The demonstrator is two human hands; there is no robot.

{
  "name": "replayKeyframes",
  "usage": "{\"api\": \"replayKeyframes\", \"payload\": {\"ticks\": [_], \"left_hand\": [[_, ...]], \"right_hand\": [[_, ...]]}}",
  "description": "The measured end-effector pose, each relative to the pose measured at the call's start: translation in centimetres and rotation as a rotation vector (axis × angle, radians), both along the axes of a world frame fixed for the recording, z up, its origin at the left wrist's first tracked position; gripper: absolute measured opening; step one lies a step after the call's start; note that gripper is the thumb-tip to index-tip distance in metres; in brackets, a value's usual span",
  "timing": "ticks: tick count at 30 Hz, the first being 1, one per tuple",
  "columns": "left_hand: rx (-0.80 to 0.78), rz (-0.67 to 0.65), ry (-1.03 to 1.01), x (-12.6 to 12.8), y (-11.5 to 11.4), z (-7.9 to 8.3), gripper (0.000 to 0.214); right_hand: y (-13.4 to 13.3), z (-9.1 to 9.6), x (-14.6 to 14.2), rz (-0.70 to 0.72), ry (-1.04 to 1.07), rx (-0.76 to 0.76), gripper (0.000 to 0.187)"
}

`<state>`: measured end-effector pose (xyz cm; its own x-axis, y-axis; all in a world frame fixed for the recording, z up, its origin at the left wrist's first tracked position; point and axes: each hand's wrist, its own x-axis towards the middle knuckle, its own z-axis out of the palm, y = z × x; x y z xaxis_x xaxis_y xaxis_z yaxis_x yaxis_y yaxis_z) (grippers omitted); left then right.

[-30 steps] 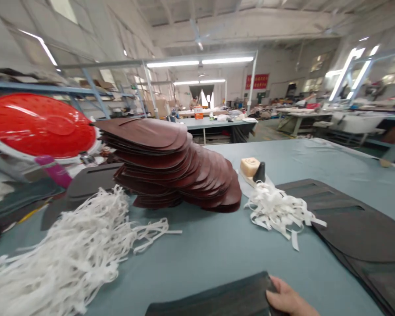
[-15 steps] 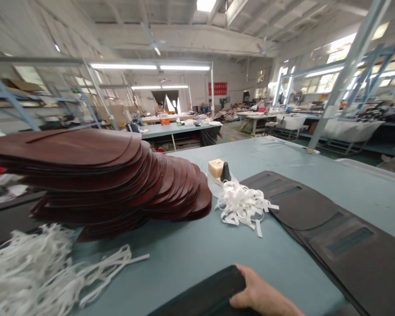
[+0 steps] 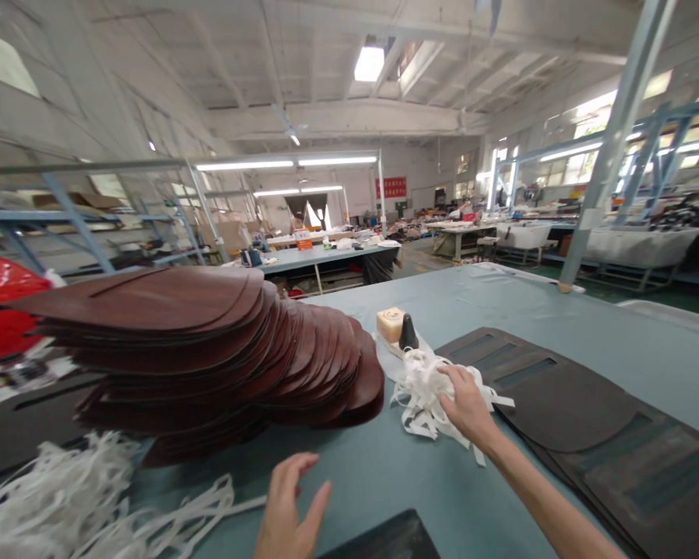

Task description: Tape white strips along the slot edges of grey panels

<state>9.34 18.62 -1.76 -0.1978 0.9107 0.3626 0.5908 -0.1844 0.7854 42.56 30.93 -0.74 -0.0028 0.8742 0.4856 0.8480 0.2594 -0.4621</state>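
Note:
My right hand [image 3: 464, 400] is over a small pile of white tape strips [image 3: 422, 382], fingers and thumb apart; whether a strip lies between them I cannot tell. Low in the middle, my left hand [image 3: 291, 505] is open, thumb and fingers spread, holding nothing. Just right of it lies a dark leather-like piece [image 3: 393, 539], cut off by the bottom edge. Behind the strips sit a cream block [image 3: 390, 324] and a black cone-shaped thing [image 3: 408, 334].
A tall stack of brown leather-like panels [image 3: 210, 349] fills the left of the blue-grey table [image 3: 349, 458]. Long white strips [image 3: 52, 497] are heaped at the lower left. Dark panels with slots [image 3: 571, 396] overlap on the right. A metal post [image 3: 594, 202] rises at the far right corner.
My right hand has let go of the dark piece and moved up to the white strips. My left hand has come into view. The view has tilted up slightly.

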Motion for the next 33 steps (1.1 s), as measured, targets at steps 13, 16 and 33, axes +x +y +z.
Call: {"api": "replayKeyframes", "payload": {"ticks": [13,16,33], "left_hand": [[-0.219,-0.473,-0.366,16.3,15.4,0.0,0.01],[-0.272,-0.517,-0.516,13.6,13.8,0.3,0.019],[0.05,-0.145,-0.974,-0.8,3.6,5.8,0.026]], "right_hand": [[2.0,-2.1,-2.3,-0.058,-0.337,-0.002,0.052],[2.4,-2.8,-1.1,-0.092,-0.396,-0.032,0.043],[3.9,0.1,-0.9,-0.145,-0.502,-0.105,0.037]]}}
